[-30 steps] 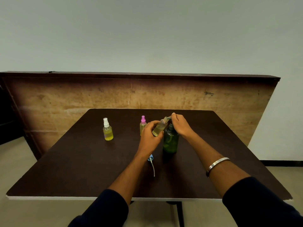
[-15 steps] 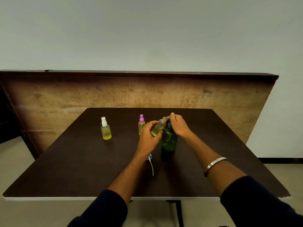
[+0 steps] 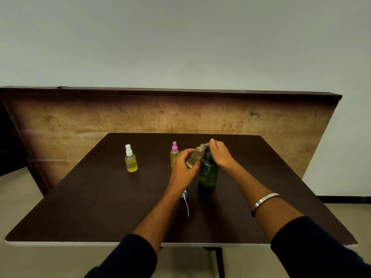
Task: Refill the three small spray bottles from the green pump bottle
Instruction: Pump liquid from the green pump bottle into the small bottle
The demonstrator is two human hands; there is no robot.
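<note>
At mid-counter my left hand (image 3: 183,167) grips the uncapped spray bottle (image 3: 195,157) tilted at the green pump bottle (image 3: 208,173) spout while my right hand (image 3: 219,153) presses the pump; next I judge keep pumping steadily.

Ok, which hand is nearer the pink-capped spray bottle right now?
Left. The left hand holds the uncapped spray bottle right beside the pink-capped spray bottle, partly overlapping it in view. The right hand is farther right, on the green pump bottle.
</note>
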